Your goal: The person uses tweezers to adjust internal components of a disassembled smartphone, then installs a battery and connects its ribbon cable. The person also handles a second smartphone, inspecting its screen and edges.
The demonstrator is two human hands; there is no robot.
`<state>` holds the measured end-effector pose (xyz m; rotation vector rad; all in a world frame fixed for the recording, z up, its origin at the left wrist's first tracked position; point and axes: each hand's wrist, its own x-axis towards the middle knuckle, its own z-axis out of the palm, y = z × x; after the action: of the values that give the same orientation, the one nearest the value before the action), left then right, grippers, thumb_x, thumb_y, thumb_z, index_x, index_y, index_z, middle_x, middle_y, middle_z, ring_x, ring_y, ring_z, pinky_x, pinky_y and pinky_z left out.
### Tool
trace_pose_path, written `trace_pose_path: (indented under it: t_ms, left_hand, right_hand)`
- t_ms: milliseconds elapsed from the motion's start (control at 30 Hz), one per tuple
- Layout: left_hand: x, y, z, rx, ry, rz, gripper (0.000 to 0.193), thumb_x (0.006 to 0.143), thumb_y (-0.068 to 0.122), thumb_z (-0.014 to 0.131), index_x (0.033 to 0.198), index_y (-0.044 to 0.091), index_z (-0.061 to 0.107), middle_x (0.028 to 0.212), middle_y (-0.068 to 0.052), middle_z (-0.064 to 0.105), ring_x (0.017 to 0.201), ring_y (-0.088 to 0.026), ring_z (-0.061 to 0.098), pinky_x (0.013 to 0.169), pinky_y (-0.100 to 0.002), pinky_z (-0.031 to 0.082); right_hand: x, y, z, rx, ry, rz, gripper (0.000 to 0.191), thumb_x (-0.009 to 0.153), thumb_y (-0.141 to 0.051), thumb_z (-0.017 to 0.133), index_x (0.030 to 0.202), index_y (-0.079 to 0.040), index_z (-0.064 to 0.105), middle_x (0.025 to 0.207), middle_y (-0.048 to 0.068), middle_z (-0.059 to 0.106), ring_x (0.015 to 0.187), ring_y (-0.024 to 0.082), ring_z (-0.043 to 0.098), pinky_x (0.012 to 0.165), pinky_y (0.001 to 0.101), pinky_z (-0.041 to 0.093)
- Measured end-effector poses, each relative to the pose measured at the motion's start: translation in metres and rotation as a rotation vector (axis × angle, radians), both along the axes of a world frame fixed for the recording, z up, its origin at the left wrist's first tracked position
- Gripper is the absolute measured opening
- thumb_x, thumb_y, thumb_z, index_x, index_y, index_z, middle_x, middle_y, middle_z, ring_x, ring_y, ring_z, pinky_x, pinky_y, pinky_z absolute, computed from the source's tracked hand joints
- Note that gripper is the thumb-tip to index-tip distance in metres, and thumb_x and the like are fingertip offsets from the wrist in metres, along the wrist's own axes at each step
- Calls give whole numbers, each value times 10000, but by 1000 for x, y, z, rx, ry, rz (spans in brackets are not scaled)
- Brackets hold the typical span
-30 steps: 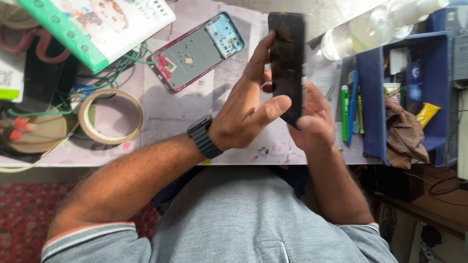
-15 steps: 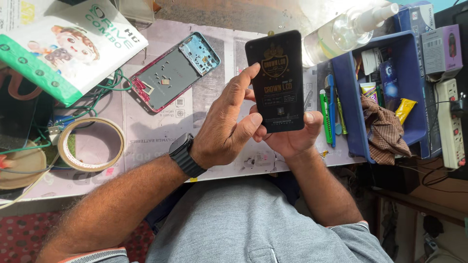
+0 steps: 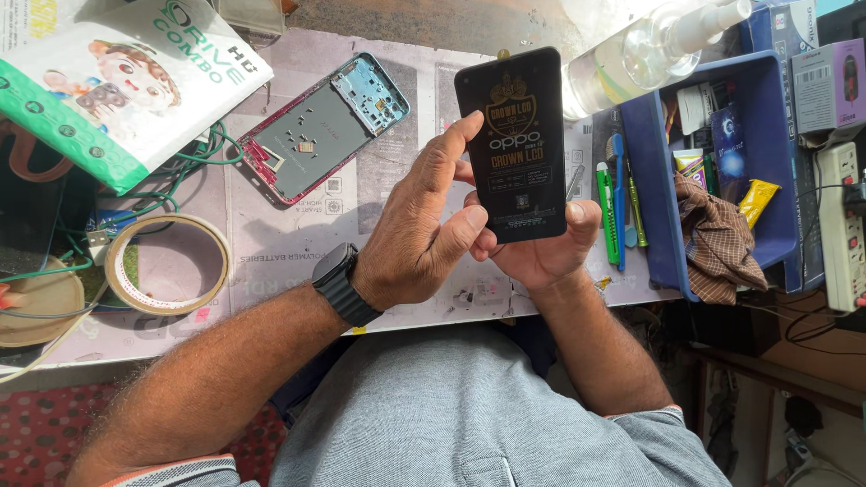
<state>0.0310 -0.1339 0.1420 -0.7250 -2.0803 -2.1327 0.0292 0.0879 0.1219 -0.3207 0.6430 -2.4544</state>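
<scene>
My right hand (image 3: 544,252) holds a black phone display panel (image 3: 512,144) with gold print from underneath, its face turned up toward me, thumb against the lower right edge. My left hand (image 3: 422,236), with a dark watch (image 3: 341,284) on the wrist, rests against the panel's left edge, its index finger up along the side and its thumb near the bottom corner. Both hands hover above a work mat (image 3: 271,248). An opened phone frame (image 3: 325,126) with a red rim lies on the mat to the left.
A tape roll (image 3: 167,263) and green wires lie at the left, below a green and white box (image 3: 117,81). A blue tray (image 3: 669,171) holds a brown cloth (image 3: 717,236) and small packets. A clear spray bottle (image 3: 645,50), green pens (image 3: 604,207) and a power strip (image 3: 843,225) are on the right.
The panel has turned from nearly edge-on to face-on in my hands. My left fingers slid along its left edge. The view has shifted slightly over the bench.
</scene>
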Motion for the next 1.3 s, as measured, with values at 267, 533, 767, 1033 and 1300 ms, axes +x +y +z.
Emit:
trace_pose_path:
  t_ms: [267,533,767,1033,1300]
  left_hand:
    - [0,1,-1,-9,12,-3,720,1032,238,515,1627,-53,231,1482,-253,509,1195,-254,646,1182,-469,496]
    - [0,1,-3,-7,9,-6,724,1037,261,504,1634,-44,230,1513,-255,500,1219,-268,641,1153,-455,520]
    - [0,1,-2,-7,7,-3,722,1036,249,513,1633,-41,229,1517,-255,493,1216,-265,639,1147,-451,519]
    - [0,1,0,5,10,-5,732,1023,218,523,1637,-51,229,1463,-221,534,1166,-231,643,1157,-444,527]
    - [0,2,-2,-1,20,-4,715,1041,218,521,1630,-54,222,1487,-238,506,1213,-252,635,1150,-448,524]
  right_hand:
    - [0,1,-4,-20,11,8,785,944,-424,570,1524,90,448,1337,359,571,1026,377,718,889,498,587]
    - [0,0,-4,-39,22,13,769,951,-417,558,1524,85,457,1316,358,579,1010,363,715,878,486,591]
    - [-1,-1,-3,-41,8,16,768,950,-416,561,1514,98,466,1306,357,584,1004,351,710,899,501,586]
    - [-1,-2,-2,-50,16,9,771,952,-419,563,1513,103,479,1290,342,598,998,345,709,855,477,599]
    - [-2,-2,-1,-26,-6,-19,777,919,-398,592,1521,70,442,1448,360,548,994,374,719,860,515,604]
